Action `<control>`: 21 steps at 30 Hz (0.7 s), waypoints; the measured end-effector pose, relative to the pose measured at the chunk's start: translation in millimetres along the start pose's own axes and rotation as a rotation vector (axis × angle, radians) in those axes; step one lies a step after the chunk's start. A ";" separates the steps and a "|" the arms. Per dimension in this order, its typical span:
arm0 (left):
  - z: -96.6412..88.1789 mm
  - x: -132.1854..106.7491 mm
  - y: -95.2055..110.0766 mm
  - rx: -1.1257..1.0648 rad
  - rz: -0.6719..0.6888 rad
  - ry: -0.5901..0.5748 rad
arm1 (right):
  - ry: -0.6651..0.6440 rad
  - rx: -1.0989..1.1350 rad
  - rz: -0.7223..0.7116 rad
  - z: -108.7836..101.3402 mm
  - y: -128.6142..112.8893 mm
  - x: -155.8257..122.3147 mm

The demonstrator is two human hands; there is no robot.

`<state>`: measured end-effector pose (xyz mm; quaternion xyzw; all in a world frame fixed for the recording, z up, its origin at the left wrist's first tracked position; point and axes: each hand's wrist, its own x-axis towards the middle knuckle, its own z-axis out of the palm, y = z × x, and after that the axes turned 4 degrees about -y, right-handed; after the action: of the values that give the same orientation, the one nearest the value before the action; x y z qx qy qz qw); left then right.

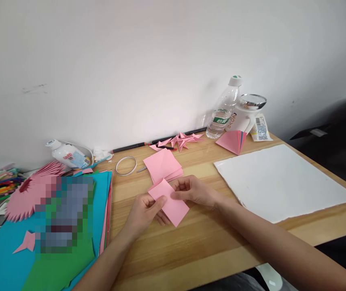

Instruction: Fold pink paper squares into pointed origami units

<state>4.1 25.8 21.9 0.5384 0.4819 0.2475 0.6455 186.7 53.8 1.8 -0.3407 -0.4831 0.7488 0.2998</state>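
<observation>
Both hands hold one pink paper sheet [173, 207] just above the wooden table [191, 246]. My left hand [144, 212] pinches its left edge with thumb on top and fingers beneath. My right hand [192, 190] grips the upper right edge, fingers curled over it. The sheet looks folded along its top corner. Just behind it lies a small stack of pink square sheets [162, 165].
Several folded pink pieces [180, 140] lie by the wall, near a water bottle [224, 108], a white jug [245, 113] and a pink paper cone [232, 141]. A large white sheet [282, 180] covers the right. Coloured paper sheets [15, 254], a tape ring [126, 165] and a glue bottle [68, 153] sit left.
</observation>
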 end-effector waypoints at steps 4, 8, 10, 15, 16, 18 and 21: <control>1.0 -2.4 -0.3 0.045 -0.050 -0.109 | -0.038 0.012 -0.075 3.6 -1.3 -0.7; 3.6 -3.7 0.1 0.073 -0.089 -0.135 | -0.018 -0.014 -0.093 2.6 2.0 0.3; 4.2 -3.7 0.7 0.076 -0.084 -0.113 | -0.001 -0.022 -0.098 1.8 3.2 0.7; 2.6 -3.7 2.1 0.086 -0.085 -0.126 | 0.029 -0.032 -0.096 1.6 2.9 0.7; 2.1 -3.8 2.1 0.089 -0.086 -0.130 | 0.028 -0.034 -0.090 1.3 2.4 0.5; 1.1 -3.8 1.6 0.096 -0.082 -0.137 | 0.001 -0.035 -0.067 0.1 0.7 0.0; -0.5 -3.3 0.2 0.095 -0.074 -0.134 | -0.071 -0.039 -0.011 -2.4 -3.4 -0.9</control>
<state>2.3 23.3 23.3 0.5656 0.4684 0.1635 0.6588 189.6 55.6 4.4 -0.3172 -0.5098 0.7491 0.2800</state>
